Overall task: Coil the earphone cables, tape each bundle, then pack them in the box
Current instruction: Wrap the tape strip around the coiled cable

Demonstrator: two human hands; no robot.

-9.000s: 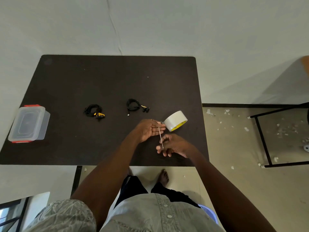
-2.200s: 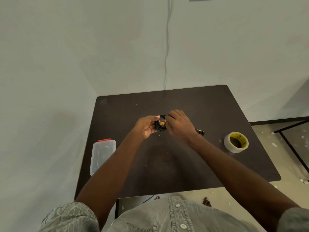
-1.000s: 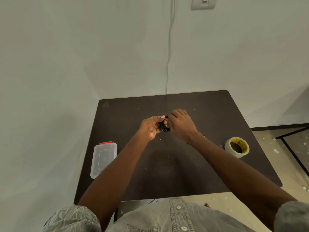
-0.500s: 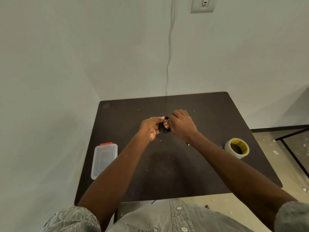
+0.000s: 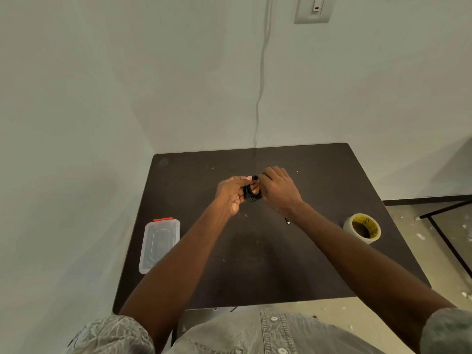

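Both hands meet above the middle of the dark table [image 5: 255, 264] around a black coiled earphone bundle [image 5: 251, 194] with a yellow spot. My left hand [image 5: 231, 191] grips the coil from the left, thumb on top. My right hand [image 5: 277, 190] pinches it from the right. A small dark plug tip [image 5: 287, 221] of the second earphone shows under my right forearm; the rest is hidden. The tape roll [image 5: 362, 227] lies flat on the table at the right. A clear plastic box [image 5: 158, 245] with red latches, lid on, sits at the table's left edge.
The table stands in a corner with walls at the left and back. A thin cable [image 5: 260, 93] hangs down the back wall below a wall switch [image 5: 313, 8]. A black metal frame [image 5: 444, 226] stands on the floor to the right.
Earlier I pulled a strip from the tape roll while both bundles lay on the table. Now both hands hold one bundle. Over the last second the hands barely shift.
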